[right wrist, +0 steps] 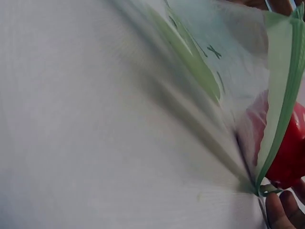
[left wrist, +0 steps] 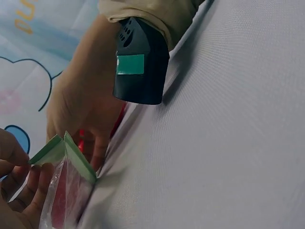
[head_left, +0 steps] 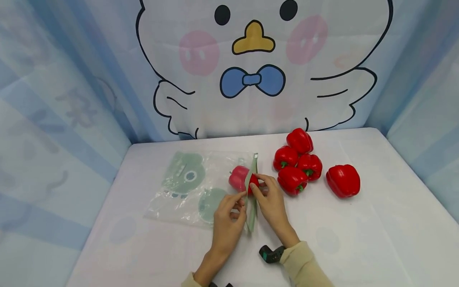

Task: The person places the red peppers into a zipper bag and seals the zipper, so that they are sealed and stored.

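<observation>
A clear zip bag (head_left: 179, 217) with green printed shapes lies flat, its green-edged mouth facing right. A red bell pepper (head_left: 238, 178) sits halfway through that mouth, its stem end under the plastic and its other end outside. My left hand (head_left: 229, 223) pinches the near part of the bag's green edge (left wrist: 78, 160). My right hand (head_left: 271, 201) holds the outer end of the pepper (right wrist: 289, 148), thumb and fingers around it at the opening. In the left wrist view, the bag and left fingers cover part of the right hand (left wrist: 78, 112).
Several more red bell peppers (head_left: 292, 180) with green stems stand in a cluster right of the bag. Another pepper (head_left: 343, 181) lies apart, farther right. A black wrist device (head_left: 271, 254) is at the right cuff. A patterned curtain (head_left: 251, 115) borders the white table (head_left: 358, 247).
</observation>
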`<state>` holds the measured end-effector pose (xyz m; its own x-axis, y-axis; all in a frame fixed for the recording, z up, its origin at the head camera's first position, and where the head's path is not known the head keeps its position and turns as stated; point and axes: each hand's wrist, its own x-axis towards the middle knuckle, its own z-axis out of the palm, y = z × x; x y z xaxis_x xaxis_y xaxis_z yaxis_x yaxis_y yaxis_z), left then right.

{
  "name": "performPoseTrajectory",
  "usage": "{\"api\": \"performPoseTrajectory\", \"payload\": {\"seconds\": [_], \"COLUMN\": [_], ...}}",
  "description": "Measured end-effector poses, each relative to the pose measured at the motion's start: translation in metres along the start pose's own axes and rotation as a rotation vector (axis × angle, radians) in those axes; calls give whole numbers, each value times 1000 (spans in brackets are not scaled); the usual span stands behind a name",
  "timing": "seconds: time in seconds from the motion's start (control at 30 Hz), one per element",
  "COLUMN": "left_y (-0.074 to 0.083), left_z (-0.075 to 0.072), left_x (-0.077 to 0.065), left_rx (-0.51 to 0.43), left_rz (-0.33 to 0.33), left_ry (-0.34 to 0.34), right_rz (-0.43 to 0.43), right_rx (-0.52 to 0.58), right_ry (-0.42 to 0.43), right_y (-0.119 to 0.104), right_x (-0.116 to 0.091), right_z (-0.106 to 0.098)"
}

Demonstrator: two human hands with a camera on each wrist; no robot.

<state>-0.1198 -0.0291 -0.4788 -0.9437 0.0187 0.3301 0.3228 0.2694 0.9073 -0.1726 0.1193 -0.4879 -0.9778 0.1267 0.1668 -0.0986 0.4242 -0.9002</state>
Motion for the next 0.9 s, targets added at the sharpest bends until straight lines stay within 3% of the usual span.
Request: {"api": "performPoseTrajectory", "payload": {"seconds": [0.37, 0.73, 0.9], "left_y": [-1, -3, -6], "left_z": [1, 5, 7], "left_x": [0, -2, -2], "left_rx": [27, 10, 1], "left_rz": [-9, -26, -15], "left_ry": [-8, -28, -29], "right_rz": [24, 75, 66], "right_rx": [8, 145, 218], "right_ry": [-97, -13, -26], "right_y": [2, 6, 6], "right_x": [-8, -6, -5], "right_z": [-10, -6, -4]}}
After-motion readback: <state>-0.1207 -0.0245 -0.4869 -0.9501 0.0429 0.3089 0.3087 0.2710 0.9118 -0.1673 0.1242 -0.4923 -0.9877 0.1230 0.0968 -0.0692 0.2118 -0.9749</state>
